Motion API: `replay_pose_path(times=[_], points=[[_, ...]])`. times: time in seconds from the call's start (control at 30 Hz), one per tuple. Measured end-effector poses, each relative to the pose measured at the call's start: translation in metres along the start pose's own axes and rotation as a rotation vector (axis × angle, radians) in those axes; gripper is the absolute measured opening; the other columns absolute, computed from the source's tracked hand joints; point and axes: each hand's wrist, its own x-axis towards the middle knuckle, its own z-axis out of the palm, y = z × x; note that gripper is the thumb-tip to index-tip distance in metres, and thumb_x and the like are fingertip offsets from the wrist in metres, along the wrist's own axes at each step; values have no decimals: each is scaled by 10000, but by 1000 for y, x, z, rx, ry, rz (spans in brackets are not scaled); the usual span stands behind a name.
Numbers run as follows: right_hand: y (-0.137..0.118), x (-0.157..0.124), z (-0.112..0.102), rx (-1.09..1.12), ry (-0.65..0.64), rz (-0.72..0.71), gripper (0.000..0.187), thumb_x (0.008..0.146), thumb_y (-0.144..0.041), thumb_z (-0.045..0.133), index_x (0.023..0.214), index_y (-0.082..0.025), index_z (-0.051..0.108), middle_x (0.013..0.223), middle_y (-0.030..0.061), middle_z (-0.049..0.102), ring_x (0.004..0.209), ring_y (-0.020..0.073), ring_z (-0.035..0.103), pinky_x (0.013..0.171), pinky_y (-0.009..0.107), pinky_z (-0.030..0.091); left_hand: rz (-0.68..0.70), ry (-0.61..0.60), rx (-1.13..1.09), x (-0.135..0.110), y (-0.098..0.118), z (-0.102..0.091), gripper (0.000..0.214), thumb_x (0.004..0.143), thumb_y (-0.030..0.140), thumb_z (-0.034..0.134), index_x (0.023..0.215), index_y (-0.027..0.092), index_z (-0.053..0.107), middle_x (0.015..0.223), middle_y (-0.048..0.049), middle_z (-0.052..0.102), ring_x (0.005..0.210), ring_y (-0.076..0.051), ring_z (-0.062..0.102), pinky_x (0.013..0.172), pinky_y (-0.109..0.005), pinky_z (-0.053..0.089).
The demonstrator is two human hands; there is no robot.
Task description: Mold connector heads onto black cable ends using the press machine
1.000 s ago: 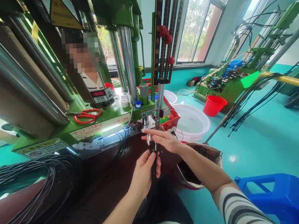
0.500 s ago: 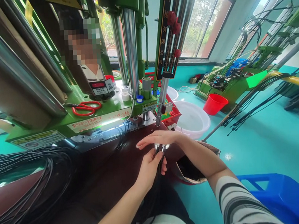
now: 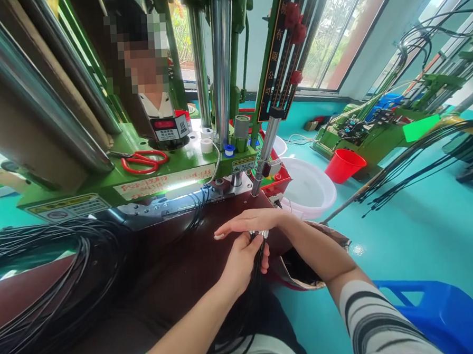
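Note:
My left hand point(image 3: 243, 261) is closed around a bundle of black cables point(image 3: 258, 260) just above my lap. Their silvery metal ends point(image 3: 260, 234) stick up out of the fist. Over those ends lies my right hand point(image 3: 254, 221), fingers stretched out flat and pointing left. Its palm is on or just above the tips; contact is partly hidden. Farther back, a few thin black cables point(image 3: 198, 205) hang from the metal mould plate point(image 3: 174, 205) of the green machine onto the brown tabletop point(image 3: 174, 275).
Coiled black cables point(image 3: 85, 248) lie at the left. Red-handled scissors point(image 3: 144, 162) rest on the green machine bed point(image 3: 102, 179). On the right are a lined bin point(image 3: 335, 238), a white tub point(image 3: 312, 189), a red bucket point(image 3: 345, 166) and a blue plastic stool-like object point(image 3: 445, 308).
The cable ends sit lower and more evenly beneath my right palm. My left hand has shifted slightly to the right, still gripping the bundle. The camera view has turned a little left.

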Motion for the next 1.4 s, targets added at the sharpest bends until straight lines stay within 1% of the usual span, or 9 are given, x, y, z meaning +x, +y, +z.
replay_pose_path(times=[0.13,0.27,0.33,0.6,0.77,0.87,0.93,1.17,1.4], points=[[7,14,-5,22,-62,-80,515,933,-433,223,1326,-147,392,1297,97,486,1213,167,425,994,302,336,75,131,-7,6,-5,-13,241,755,398,525,773,195,395,523,89,403,335,-22,291,320,-158,216],[35,44,-16,-597,518,202,408,947,-235,206,1267,-141,443,1265,83,511,1154,144,470,962,287,366,169,377,9,20,-1,-39,230,755,398,523,801,219,386,519,104,352,355,-16,244,327,-125,154],[52,57,-19,-913,686,380,346,891,-130,329,1187,-134,507,1256,105,492,1124,185,480,963,321,358,200,406,14,25,0,-49,246,751,413,528,779,221,377,533,100,358,358,-15,243,326,-125,157],[71,66,-10,-1032,609,560,322,733,-89,499,1054,-101,522,1100,183,512,1034,304,503,864,443,394,206,332,-17,25,-5,-54,302,720,445,576,775,213,391,546,91,375,381,-20,275,330,-133,165],[67,45,-9,-844,536,621,219,649,-161,573,863,-123,551,893,150,618,846,302,596,712,398,462,129,293,-57,15,-4,-56,353,670,431,637,722,196,379,496,98,361,361,-14,250,325,-142,158],[65,22,-3,-650,498,627,27,666,-150,524,687,-150,507,664,66,606,625,211,610,571,302,470,97,289,-73,10,-2,-61,354,646,415,661,720,185,402,473,100,364,349,-12,249,320,-145,155],[64,7,8,-515,472,616,49,724,-180,476,679,-161,467,559,5,548,457,129,542,463,239,443,95,289,-62,10,-1,-64,352,635,406,672,721,181,414,465,100,369,341,-10,248,317,-145,152],[70,-18,59,663,765,218,349,801,-523,457,858,-179,459,440,-100,404,248,42,260,237,156,224,-17,192,103,20,-5,-52,306,632,357,665,701,181,425,440,101,361,322,-8,223,303,-149,137],[73,-18,62,796,848,166,350,801,-503,475,846,-156,490,385,-82,442,226,57,294,221,157,230,-49,157,173,23,-4,-43,306,631,353,655,667,185,402,428,107,331,321,-4,203,302,-149,130]])
